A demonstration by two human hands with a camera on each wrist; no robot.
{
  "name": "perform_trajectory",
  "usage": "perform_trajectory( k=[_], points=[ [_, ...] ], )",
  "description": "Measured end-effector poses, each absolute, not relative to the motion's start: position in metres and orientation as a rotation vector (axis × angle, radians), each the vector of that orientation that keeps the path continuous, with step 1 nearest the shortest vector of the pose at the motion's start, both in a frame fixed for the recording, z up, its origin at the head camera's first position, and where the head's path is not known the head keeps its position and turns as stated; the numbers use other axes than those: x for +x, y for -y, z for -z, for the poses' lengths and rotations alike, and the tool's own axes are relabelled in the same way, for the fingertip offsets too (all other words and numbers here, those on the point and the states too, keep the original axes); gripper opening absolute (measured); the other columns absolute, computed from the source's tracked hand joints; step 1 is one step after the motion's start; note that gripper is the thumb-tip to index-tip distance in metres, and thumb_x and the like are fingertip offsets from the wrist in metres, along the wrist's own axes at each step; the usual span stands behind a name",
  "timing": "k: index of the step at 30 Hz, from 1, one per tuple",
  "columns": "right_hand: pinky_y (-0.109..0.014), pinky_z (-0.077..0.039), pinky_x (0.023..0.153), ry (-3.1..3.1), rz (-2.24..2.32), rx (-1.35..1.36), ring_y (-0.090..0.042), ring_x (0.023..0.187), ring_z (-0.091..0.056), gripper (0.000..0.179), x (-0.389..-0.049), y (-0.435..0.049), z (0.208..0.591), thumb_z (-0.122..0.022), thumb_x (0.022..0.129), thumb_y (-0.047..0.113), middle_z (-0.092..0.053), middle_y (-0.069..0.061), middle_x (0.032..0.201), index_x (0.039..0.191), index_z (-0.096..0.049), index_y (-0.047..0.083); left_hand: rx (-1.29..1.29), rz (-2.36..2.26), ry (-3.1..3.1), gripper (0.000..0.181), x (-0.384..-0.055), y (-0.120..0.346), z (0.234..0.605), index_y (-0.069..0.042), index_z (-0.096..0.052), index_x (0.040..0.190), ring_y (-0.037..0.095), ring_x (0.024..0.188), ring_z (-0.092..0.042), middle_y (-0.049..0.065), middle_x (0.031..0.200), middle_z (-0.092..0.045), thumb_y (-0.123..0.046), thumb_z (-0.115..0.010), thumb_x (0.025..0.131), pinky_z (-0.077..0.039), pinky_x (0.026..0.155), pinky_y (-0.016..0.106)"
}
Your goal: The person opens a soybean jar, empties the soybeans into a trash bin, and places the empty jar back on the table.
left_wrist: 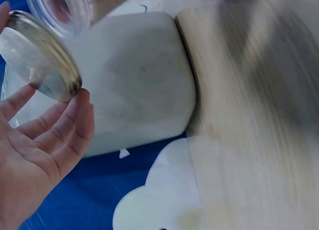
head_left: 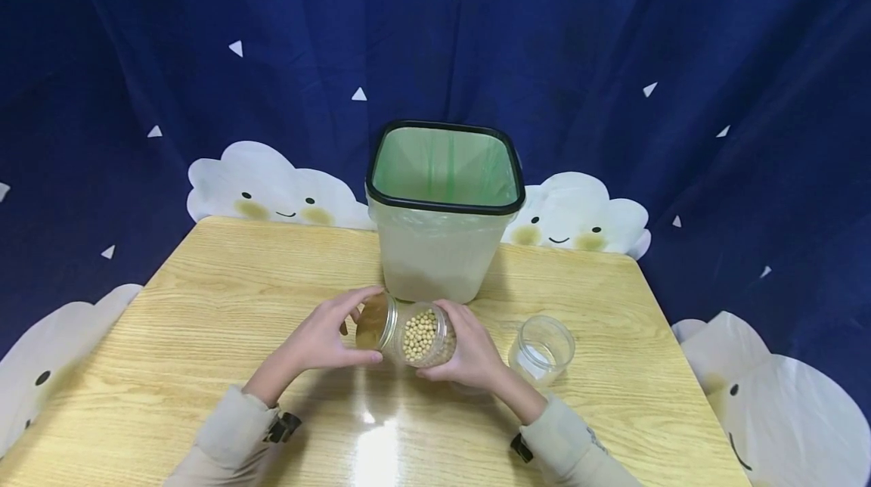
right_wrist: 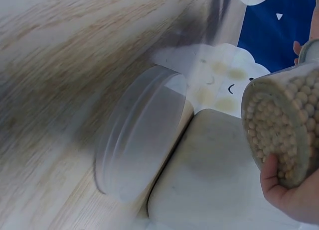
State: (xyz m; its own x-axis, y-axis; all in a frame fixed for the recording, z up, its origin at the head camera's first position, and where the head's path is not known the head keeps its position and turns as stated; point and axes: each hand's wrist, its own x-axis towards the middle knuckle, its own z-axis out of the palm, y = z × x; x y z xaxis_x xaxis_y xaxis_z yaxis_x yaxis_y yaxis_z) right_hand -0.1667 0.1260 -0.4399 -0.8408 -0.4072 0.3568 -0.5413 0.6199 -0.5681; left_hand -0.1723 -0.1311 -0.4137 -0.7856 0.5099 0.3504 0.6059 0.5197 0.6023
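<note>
My left hand [head_left: 333, 328] holds a round gold-rimmed lid [head_left: 376, 322] on edge by its rim, between thumb and fingers. The left wrist view shows that lid [left_wrist: 42, 56] with a see-through middle. In my right hand [head_left: 469, 347] is a clear jar [head_left: 445, 343] of pale round beans [head_left: 419, 334], tilted so its uncovered mouth faces left and up toward the lid. Lid and jar mouth are close together; whether they touch I cannot tell. From the right wrist view, beans pack the jar [right_wrist: 271, 125] down to its base, with fingers curled around it.
A white bin [head_left: 435, 260] with a black rim and green liner stands behind my hands. On the wooden table [head_left: 272, 268], right of my right hand, sits a second clear jar [head_left: 542, 348] without a lid, with something white in its lower part. A dark blue curtain [head_left: 299, 109] hangs behind.
</note>
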Motion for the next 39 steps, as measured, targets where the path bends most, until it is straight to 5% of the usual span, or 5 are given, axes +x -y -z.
perform_trajectory(
  k=[8,18,28,39],
  points=[
    [-0.048,-0.044,0.086,2.651,-1.045,0.749,-0.025,0.107,-0.051,0.096,-0.163,-0.133,0.439,-0.09,0.043,0.032,-0.054,-0.009,0.117,0.125,-0.045,0.009,-0.892,1.104,2.66,0.081,-0.169,0.149,0.43,-0.018,-0.042,0.135,0.014,0.075,-0.048,-0.002,0.105,-0.053,-0.039,-0.079,0.065,-0.042,0.049,0.02],
    [-0.051,-0.041,0.087,2.627,-1.031,0.733,-0.025,0.105,-0.052,0.096,-0.163,-0.14,0.439,-0.09,0.041,0.032,-0.055,-0.008,0.114,0.124,-0.046,0.011,-0.762,1.179,2.723,0.083,-0.168,0.17,0.46,-0.017,-0.042,0.135,0.016,0.088,-0.047,0.001,0.112,-0.051,-0.033,-0.082,0.064,-0.048,0.06,0.024],
    [-0.051,-0.042,0.086,2.598,-1.029,0.738,-0.025,0.103,-0.053,0.096,-0.163,-0.141,0.439,-0.09,0.041,0.032,-0.056,-0.008,0.113,0.123,-0.046,0.01,-0.619,1.039,2.883,0.088,-0.168,0.182,0.48,-0.008,-0.043,0.132,0.031,0.103,-0.05,0.009,0.113,-0.05,-0.043,-0.081,0.06,-0.043,0.083,0.052],
    [-0.05,-0.042,0.087,2.599,-1.047,0.742,-0.025,0.105,-0.052,0.097,-0.163,-0.143,0.44,-0.089,0.042,0.032,-0.055,-0.008,0.115,0.125,-0.045,0.009,-0.5,0.819,2.969,0.094,-0.169,0.186,0.493,-0.007,-0.049,0.127,0.026,0.086,-0.054,0.012,0.101,-0.052,-0.054,-0.08,0.052,-0.047,0.067,0.042]
  ],
)
